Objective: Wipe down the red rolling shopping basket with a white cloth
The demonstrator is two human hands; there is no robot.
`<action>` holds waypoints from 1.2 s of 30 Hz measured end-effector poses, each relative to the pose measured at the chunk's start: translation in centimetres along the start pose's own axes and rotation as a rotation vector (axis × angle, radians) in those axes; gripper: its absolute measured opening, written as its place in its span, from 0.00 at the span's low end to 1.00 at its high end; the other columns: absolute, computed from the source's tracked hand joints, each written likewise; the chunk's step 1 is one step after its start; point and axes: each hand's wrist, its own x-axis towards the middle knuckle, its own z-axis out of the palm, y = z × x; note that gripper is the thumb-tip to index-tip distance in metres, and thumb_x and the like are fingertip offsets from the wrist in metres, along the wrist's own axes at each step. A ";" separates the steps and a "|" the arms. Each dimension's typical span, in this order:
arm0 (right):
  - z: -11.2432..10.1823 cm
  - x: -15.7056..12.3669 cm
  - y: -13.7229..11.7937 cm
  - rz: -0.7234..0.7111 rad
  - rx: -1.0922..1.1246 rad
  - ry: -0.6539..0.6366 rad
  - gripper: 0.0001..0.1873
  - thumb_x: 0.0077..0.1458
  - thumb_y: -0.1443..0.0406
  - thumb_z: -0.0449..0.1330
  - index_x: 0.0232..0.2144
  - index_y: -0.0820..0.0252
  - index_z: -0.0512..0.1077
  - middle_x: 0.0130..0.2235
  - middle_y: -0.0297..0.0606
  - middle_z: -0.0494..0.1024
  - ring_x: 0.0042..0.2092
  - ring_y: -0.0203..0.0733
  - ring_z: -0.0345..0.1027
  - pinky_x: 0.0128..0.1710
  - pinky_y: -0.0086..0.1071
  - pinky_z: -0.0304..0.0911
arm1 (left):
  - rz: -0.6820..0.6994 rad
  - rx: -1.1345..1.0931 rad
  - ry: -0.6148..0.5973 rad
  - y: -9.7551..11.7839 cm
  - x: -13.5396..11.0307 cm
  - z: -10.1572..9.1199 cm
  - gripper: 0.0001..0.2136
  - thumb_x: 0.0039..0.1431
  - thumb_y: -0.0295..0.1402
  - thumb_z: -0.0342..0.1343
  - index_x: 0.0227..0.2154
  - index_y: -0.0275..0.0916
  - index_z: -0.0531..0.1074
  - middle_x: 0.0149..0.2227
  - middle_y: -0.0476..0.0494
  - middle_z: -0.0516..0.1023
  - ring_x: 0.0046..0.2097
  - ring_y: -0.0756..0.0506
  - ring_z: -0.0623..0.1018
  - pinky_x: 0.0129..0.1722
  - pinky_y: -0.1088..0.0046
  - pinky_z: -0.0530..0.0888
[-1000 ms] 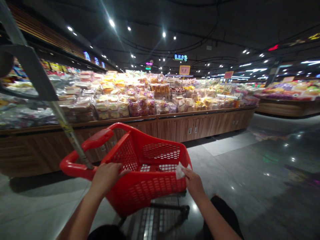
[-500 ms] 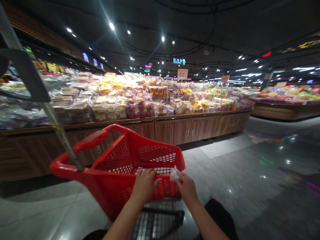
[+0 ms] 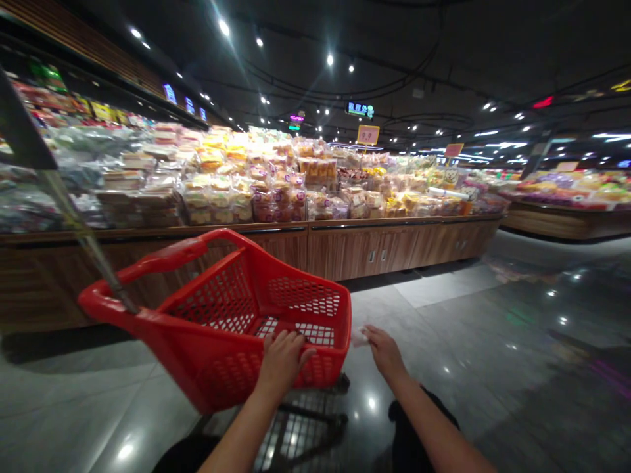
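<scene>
A red plastic shopping cart [image 3: 217, 351] with perforated sides stands before me, its handle toward the left. My left hand [image 3: 283, 358] is closed over the near rim of the basket, fingers over the edge and thumb resting along it. Just past the cart's right end, my right hand [image 3: 382, 345] pinches a crumpled white tissue [image 3: 359, 337], apart from the basket. The tissue is blurred. From the cart's handle side, a metal pole [image 3: 89, 240] with a dark upper part rises to the left edge of view.
Beyond the cart runs a long wooden display counter [image 3: 345, 253] piled with bagged baked goods [image 3: 276, 190]. A price sign [image 3: 368, 135] stands above them. Another wooden display [image 3: 562, 220] is at the far right. Shiny grey floor tiles [image 3: 473, 341] stretch between them.
My right hand has moved right with the tissue, away from the cart's rim. The cart appears shifted slightly left in view, with my left hand still on its rim.
</scene>
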 end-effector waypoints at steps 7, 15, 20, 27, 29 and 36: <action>2.7 -0.9 -5.6 -0.066 0.120 0.092 0.23 0.52 0.76 0.50 0.45 0.51 0.73 0.45 0.40 0.71 0.45 0.41 0.67 0.46 0.35 0.66 | 0.022 0.019 0.012 -1.4 -0.5 0.0 0.10 0.57 0.43 0.51 0.29 0.42 0.69 0.34 0.48 0.76 0.41 0.42 0.71 0.47 0.60 0.57; 3.6 -3.3 -8.4 -0.092 0.280 0.006 0.18 0.58 0.72 0.50 0.47 0.53 0.72 0.45 0.41 0.69 0.45 0.40 0.66 0.47 0.33 0.65 | 0.011 0.017 0.012 -1.7 -0.8 0.0 0.10 0.56 0.42 0.52 0.30 0.42 0.70 0.35 0.46 0.77 0.42 0.42 0.72 0.48 0.60 0.57; 3.7 -2.1 -7.2 -0.027 0.263 0.090 0.13 0.56 0.71 0.51 0.36 0.56 0.76 0.36 0.38 0.71 0.40 0.40 0.68 0.41 0.32 0.67 | 0.002 0.005 -0.005 -1.4 -1.0 -0.6 0.10 0.57 0.42 0.51 0.28 0.42 0.70 0.34 0.47 0.76 0.40 0.43 0.71 0.47 0.60 0.57; 4.1 -3.1 -8.2 -0.037 0.302 0.064 0.12 0.57 0.71 0.51 0.33 0.57 0.74 0.34 0.37 0.69 0.37 0.39 0.66 0.39 0.31 0.65 | -0.012 -0.022 -0.031 -0.9 -1.9 -1.0 0.10 0.58 0.42 0.50 0.29 0.42 0.70 0.36 0.46 0.77 0.42 0.42 0.71 0.47 0.60 0.57; 3.6 -2.5 -7.4 -0.028 0.281 0.060 0.11 0.57 0.70 0.51 0.32 0.58 0.74 0.34 0.37 0.69 0.37 0.39 0.66 0.38 0.31 0.65 | -0.020 -0.027 -0.036 -0.7 -2.1 -1.2 0.10 0.58 0.42 0.50 0.29 0.42 0.70 0.35 0.46 0.77 0.42 0.42 0.72 0.47 0.60 0.57; 2.9 -2.6 -7.8 0.005 0.294 0.019 0.12 0.57 0.71 0.51 0.31 0.59 0.74 0.33 0.37 0.68 0.36 0.38 0.65 0.37 0.31 0.64 | -0.023 -0.048 -0.031 -0.4 -2.6 -1.5 0.10 0.58 0.41 0.49 0.30 0.42 0.70 0.35 0.47 0.77 0.43 0.42 0.71 0.48 0.58 0.57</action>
